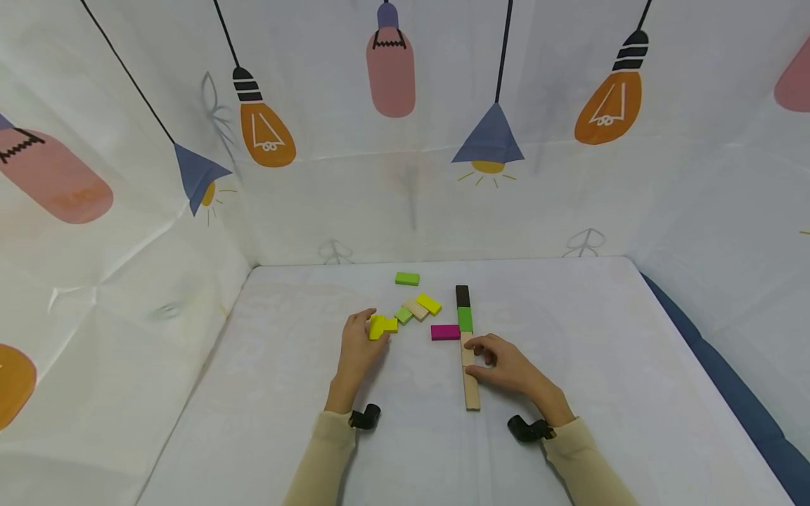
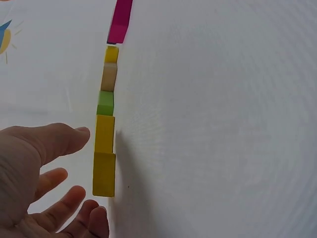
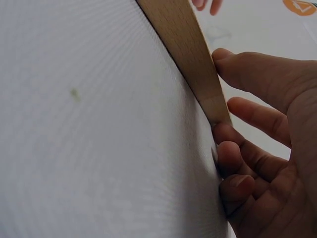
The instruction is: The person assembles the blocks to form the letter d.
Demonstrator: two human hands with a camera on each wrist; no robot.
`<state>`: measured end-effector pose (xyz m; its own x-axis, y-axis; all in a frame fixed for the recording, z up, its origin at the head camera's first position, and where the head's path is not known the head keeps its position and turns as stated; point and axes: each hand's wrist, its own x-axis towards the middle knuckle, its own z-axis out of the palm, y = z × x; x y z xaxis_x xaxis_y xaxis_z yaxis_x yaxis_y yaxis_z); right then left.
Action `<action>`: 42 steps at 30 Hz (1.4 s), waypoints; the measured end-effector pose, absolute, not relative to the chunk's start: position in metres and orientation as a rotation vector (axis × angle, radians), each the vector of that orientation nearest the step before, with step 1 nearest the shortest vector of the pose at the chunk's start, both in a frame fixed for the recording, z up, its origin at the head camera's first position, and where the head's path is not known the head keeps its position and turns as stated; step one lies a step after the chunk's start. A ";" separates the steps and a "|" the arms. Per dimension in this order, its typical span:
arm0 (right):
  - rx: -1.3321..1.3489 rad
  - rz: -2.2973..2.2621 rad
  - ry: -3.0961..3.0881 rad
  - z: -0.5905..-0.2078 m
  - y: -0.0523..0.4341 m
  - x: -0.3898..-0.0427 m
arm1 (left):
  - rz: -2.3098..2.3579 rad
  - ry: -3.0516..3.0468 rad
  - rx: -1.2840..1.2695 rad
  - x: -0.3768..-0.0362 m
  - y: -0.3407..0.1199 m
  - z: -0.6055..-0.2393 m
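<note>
Right hand [image 1: 506, 369] has fingers curled against the long pale wooden strip [image 1: 470, 376], pinching it, looks like. Left hand [image 1: 358, 344] is loosely spread, fingertips at the yellow rectangular blocks [image 1: 382, 326]; beyond them sits a magenta block [image 1: 446, 332].

head: above, forward-down, far | wrists: table-level, close; all share blocks [image 1: 418, 309]
</note>
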<state>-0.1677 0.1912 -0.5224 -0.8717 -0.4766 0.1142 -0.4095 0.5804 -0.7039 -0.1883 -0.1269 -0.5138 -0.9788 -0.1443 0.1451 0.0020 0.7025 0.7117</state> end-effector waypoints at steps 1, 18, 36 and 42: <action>-0.764 -1.175 2.715 -0.522 0.191 -0.168 | -1.142 -2.719 0.130 -0.188 -0.127 -0.514; -0.764 -1.170 2.715 -0.524 0.191 -0.168 | -1.194 -2.719 0.300 -0.186 -0.126 -0.515; -0.764 -1.189 2.711 -0.526 0.189 -0.168 | -1.266 -2.674 0.324 -0.182 -0.143 -0.515; -0.767 -1.185 2.721 -0.525 0.190 -0.168 | -1.250 -2.679 0.292 -0.180 -0.149 -0.510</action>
<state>-0.1683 0.1902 -0.5251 -0.8722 -0.4728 0.1257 -0.4140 0.5764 -0.7045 -0.1798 -0.1495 -0.5103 -0.9662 -0.2477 0.0711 -0.1047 0.6294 0.7700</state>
